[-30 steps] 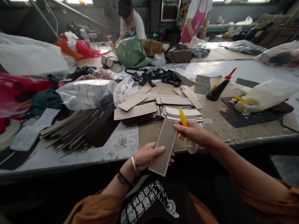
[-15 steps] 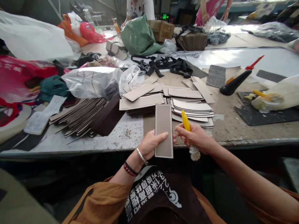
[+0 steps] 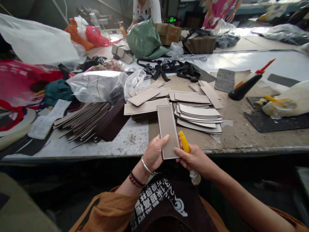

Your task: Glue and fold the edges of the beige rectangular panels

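My left hand (image 3: 154, 154) is closed on the left edge of a flat beige rectangular panel (image 3: 167, 124), thumb on its face. The panel stands tilted up over the table's front edge and has a pale border. In my right hand (image 3: 196, 160) is a brush (image 3: 184, 142) with a yellow handle, its whitish bristles pointing down. The right thumb also presses on the panel's lower right corner; the fingers behind are partly hidden. Just beyond lie loose piles of similar beige panels (image 3: 199, 110).
Left of the piles, dark-edged strips (image 3: 89, 120) lie fanned out near a clear plastic bag (image 3: 96, 84). To the right stand a black cone-shaped bottle with a red tip (image 3: 245, 87) and a pale container (image 3: 289, 98). Two people (image 3: 146, 13) stand across the table.
My right hand has moved left and down to the panel, its thumb now touching the lower corner. The panel has tilted, its top leaning left. The brush remains in my right hand.
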Demonstrator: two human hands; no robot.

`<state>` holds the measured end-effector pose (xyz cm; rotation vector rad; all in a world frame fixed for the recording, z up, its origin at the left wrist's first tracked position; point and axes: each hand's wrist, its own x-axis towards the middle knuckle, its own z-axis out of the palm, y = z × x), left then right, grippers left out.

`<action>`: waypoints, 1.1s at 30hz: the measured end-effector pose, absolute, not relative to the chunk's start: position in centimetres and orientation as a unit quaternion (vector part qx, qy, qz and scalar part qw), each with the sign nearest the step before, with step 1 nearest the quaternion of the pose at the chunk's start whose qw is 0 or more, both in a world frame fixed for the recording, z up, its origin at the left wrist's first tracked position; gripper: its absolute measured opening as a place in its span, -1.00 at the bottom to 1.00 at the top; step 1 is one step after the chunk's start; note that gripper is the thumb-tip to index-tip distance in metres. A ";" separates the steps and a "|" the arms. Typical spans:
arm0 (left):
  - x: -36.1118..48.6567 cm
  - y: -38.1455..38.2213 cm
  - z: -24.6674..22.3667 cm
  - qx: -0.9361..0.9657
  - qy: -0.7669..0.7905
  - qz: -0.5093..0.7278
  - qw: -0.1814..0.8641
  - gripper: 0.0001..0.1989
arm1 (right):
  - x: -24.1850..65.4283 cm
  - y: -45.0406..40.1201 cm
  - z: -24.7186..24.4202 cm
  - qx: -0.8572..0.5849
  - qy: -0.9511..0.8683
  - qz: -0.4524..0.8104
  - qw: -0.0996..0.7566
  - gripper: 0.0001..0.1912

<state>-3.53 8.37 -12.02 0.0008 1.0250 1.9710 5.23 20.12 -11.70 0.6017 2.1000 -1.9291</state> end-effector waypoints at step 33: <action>-2.1 8.1 -12.6 -0.053 0.422 0.838 0.343 -0.60 | 3.7 19.8 -12.0 0.160 0.707 -0.665 0.180 -0.52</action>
